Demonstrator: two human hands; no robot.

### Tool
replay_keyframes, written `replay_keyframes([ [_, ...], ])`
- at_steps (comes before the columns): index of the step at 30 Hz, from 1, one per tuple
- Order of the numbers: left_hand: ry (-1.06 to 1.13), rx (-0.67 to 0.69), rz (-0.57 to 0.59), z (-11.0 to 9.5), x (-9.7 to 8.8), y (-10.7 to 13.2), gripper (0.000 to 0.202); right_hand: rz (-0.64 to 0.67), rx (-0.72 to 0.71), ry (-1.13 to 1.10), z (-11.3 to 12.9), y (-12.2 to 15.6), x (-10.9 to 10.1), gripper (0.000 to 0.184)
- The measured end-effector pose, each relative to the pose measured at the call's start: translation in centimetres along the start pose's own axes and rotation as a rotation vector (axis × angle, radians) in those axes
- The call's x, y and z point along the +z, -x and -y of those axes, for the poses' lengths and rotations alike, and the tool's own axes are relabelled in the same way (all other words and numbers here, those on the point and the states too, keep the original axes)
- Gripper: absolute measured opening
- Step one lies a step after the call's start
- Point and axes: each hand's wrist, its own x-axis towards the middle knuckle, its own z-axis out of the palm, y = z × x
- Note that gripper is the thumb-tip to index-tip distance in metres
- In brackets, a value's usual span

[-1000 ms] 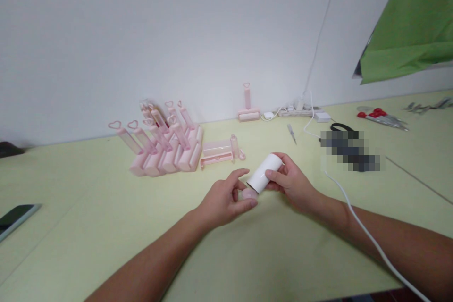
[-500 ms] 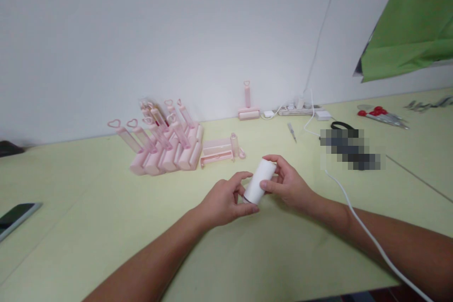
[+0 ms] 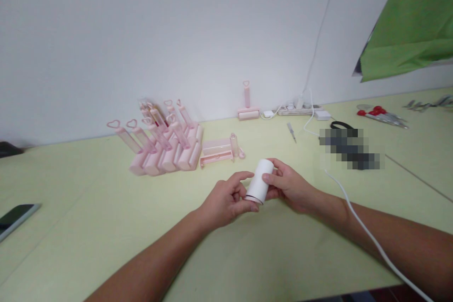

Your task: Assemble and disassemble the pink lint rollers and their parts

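Between my two hands, above the table's front part, a white lint roller refill [image 3: 260,179] is held at a tilt, its top leaning right. A thin dark line runs round its lower end. My right hand [image 3: 288,183] wraps the roll from the right, thumb across its front, other fingers partly hidden behind. At the lower end, my left hand [image 3: 226,200] has its thumb under the rim and its fingers curled on the left side. Beyond them lies an opened pink lint roller case [image 3: 216,151], with a pink handle [image 3: 234,145] at its right.
Several pink lint rollers [image 3: 166,151] stand grouped at the back left. Another lint roller [image 3: 248,111] is by the wall, near a power strip [image 3: 297,110]. A screwdriver [image 3: 291,133], red-handled tools [image 3: 380,114] and a phone [image 3: 16,219] lie about. A white cable [image 3: 361,224] crosses my right forearm.
The roll has tipped more upright, its lower end now turned a little toward me. My right hand has shifted slightly lower on it; the left hand is almost unmoved.
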Motion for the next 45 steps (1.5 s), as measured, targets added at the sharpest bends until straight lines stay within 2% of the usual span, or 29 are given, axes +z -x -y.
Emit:
replay_keyframes([
  [5, 0.01, 0.016, 0.029, 0.3, 0.0, 0.1, 0.072, 0.041, 0.014, 0.025, 0.0, 0.0, 0.1, 0.05],
  [9, -0.031, 0.058, -0.012, 0.5, 0.0, 0.1, 0.072, 0.044, 0.051, -0.016, 0.0, 0.2, 0.2, 0.047],
  [12, -0.128, 0.163, -0.171, 0.3, -0.2, 0.2, 0.078, 0.012, 0.078, -0.077, 0.0, 0.1, 0.2, 0.04],
  [17, -0.491, 0.502, -0.583, -1.1, 0.1, 0.9, 0.068, -0.12, 0.061, -0.207, 0.1, -0.7, -0.7, 0.025],
  [19, -0.592, 0.604, -0.61, -1.8, 0.5, 1.2, 0.069, -0.148, 0.047, -0.255, 0.2, -1.1, -1.0, 0.022],
  [20, -0.635, 0.626, -0.556, -2.1, 0.8, 1.3, 0.068, -0.146, 0.046, -0.279, 0.2, -1.2, -1.1, 0.021],
  [23, -0.728, 0.574, -0.281, -2.7, 1.5, 1.1, 0.057, -0.086, 0.091, -0.349, 0.2, -1.1, -1.1, 0.018],
  [25, -0.747, 0.531, -0.152, -2.9, 1.8, 0.8, 0.05, -0.032, 0.136, -0.375, 0.2, -0.9, -0.9, 0.018],
  [28, -0.736, 0.537, -0.081, -2.9, 1.9, 0.6, 0.048, 0.031, 0.127, -0.371, 0.2, -0.5, -0.6, 0.016],
  [31, -0.72, 0.579, -0.054, -2.7, 1.7, 0.5, 0.051, 0.042, 0.034, -0.339, 0.3, -0.4, -0.5, 0.017],
  [34, -0.71, 0.568, -0.114, -1.9, 1.0, 0.2, 0.047, -0.02, -0.049, -0.305, 0.5, -0.5, -0.7, 0.028],
  [37, -0.785, 0.394, -0.32, -0.6, -0.7, -0.7, 0.04, -0.081, -0.091, -0.269, 0.8, -0.6, -0.9, 0.043],
  [39, -0.854, 0.248, -0.408, 0.5, -2.2, -1.3, 0.04, -0.115, -0.108, -0.237, 0.9, -0.7, -1.0, 0.053],
  [42, -0.93, 0.11, -0.446, 1.7, -4.1, -2.0, 0.04, -0.16, -0.111, -0.188, 0.8, -0.7, -1.0, 0.064],
  [45, -0.991, 0.006, -0.409, 2.2, -4.9, -2.2, 0.044, -0.175, -0.107, -0.168, 0.7, -0.7, -0.8, 0.066],
])
